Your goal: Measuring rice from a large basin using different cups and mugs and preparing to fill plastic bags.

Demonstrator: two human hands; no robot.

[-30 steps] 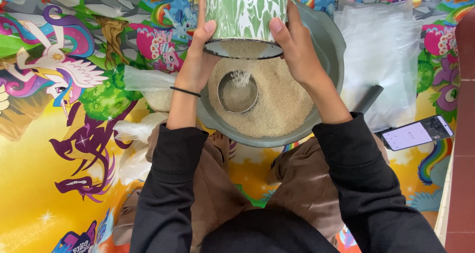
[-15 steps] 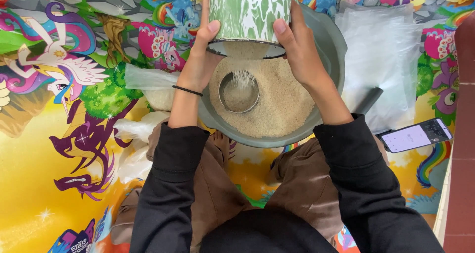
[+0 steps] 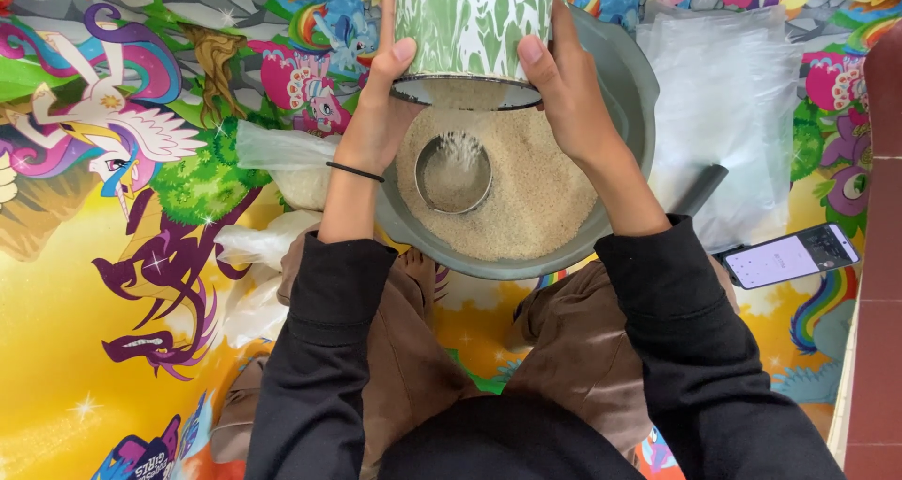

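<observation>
My left hand (image 3: 379, 114) and my right hand (image 3: 567, 90) grip the two sides of a green-and-white enamel pot (image 3: 472, 20), tipped toward me. Pale rice grains spill from its rim into a small metal cup (image 3: 454, 173). The cup stands in a heap of rice (image 3: 536, 198) inside a wide grey basin (image 3: 620, 76) in front of my crossed legs. A black hair band circles my left wrist.
A clear plastic bag with some rice (image 3: 282, 161) lies left of the basin, with crumpled plastic (image 3: 254, 245) below it. A stack of clear plastic bags (image 3: 733, 104) lies at the right. A phone with a lit screen (image 3: 789, 255) rests at the right on the colourful cartoon mat (image 3: 94, 255).
The pot stays tipped in both hands and rice keeps falling into the metal cup, which looks fuller. My hands have barely shifted.
</observation>
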